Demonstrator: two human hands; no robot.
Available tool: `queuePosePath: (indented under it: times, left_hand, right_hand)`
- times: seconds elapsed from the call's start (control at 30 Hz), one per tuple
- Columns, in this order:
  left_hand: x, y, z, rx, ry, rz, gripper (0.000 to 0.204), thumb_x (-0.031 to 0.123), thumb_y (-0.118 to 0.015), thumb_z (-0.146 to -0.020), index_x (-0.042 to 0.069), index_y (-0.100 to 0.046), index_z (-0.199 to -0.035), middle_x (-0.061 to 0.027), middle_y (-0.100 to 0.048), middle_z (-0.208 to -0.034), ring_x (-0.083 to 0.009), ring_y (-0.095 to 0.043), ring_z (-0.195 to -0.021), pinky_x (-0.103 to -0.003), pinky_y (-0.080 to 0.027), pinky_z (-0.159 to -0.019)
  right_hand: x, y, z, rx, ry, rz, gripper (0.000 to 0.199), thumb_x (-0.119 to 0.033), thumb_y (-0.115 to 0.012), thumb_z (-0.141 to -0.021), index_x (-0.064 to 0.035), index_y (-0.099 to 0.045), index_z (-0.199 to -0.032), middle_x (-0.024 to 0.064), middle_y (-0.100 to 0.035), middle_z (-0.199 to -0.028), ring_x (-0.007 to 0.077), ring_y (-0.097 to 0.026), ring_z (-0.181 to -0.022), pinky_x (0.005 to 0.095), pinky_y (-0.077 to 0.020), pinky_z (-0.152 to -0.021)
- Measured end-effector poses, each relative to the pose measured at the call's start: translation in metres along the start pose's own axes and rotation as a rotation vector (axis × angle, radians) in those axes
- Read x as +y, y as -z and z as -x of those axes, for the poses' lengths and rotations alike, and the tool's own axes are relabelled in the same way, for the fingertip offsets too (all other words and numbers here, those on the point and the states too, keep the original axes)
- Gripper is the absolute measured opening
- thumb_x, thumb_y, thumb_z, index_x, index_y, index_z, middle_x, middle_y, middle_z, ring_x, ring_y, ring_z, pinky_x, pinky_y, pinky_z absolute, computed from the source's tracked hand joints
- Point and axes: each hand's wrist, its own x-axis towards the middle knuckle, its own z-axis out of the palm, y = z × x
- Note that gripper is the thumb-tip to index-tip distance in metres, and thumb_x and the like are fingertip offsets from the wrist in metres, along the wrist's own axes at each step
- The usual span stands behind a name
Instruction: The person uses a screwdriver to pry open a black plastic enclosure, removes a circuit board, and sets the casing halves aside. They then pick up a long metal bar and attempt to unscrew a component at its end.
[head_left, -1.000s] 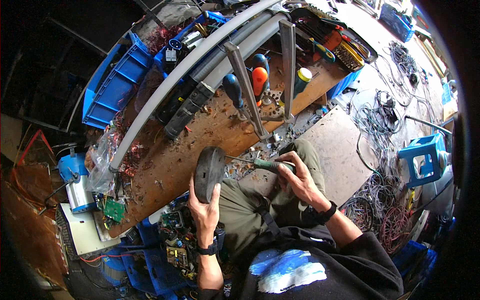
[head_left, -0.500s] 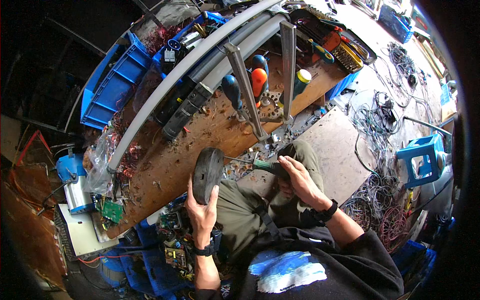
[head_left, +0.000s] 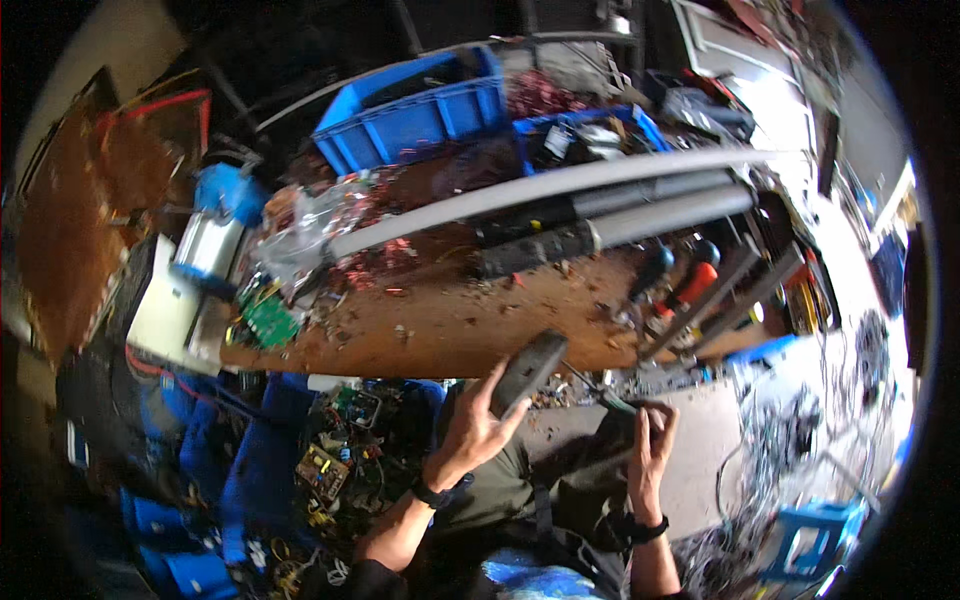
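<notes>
A dark, rounded flat casing [head_left: 529, 374] is gripped in my left hand [head_left: 476, 425], fingers along one side and thumb on the other. It is held just off the near edge of the wooden bench, above my lap. My right hand [head_left: 652, 442] is closed round the green handle of a screwdriver [head_left: 612, 401]. The screwdriver's thin shaft points up and left toward the casing; motion blur hides whether its tip touches. More screwdrivers, one with an orange-red handle [head_left: 695, 283], stand in a metal rack at the bench's right end.
Long grey tubes [head_left: 670, 215] lie along the wooden bench [head_left: 420, 335]. Blue crates [head_left: 415, 120] stand behind it. A green circuit board [head_left: 270, 318] rests at its left end. Below left, a blue bin holds circuit boards [head_left: 325, 465]. Tangled cables [head_left: 790, 440] and a blue stool [head_left: 815, 540] are at right.
The whole view has swung leftward, so the bench now lies nearly level across it. Both hands still hold the casing and the screwdriver, the casing now tilted more to the right.
</notes>
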Motion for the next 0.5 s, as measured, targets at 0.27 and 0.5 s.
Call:
queuePosePath:
  times: [0.27, 0.5]
  left_hand:
    - [-0.001, 0.000, 0.003, 0.048, -0.093, 0.045, 0.063, 0.021, -0.078, -0.095, 0.000, -0.053, -0.149, -0.0255, -0.072, -0.125, -0.0369, -0.074, -0.109, -0.042, -0.058, -0.091]
    - [-0.012, -0.008, 0.007, 0.056, -0.124, 0.101, 0.070, 0.014, -0.077, -0.093, 0.001, -0.047, -0.154, -0.0288, -0.066, -0.135, -0.0411, -0.069, -0.119, -0.046, -0.057, -0.097]
  right_hand:
    - [0.019, 0.003, -0.004, 0.057, -0.020, -0.032, 0.028, -0.026, -0.056, -0.112, -0.0051, -0.052, -0.129, 0.0071, -0.055, -0.116, 0.0152, -0.050, -0.101, 0.0300, -0.0441, -0.090]
    - [0.002, -0.005, -0.001, 0.017, 0.045, -0.168, 0.031, -0.023, -0.058, -0.110, -0.0088, -0.048, -0.136, 0.0019, -0.054, -0.102, 0.0113, -0.047, -0.092, 0.0282, -0.0412, -0.085]
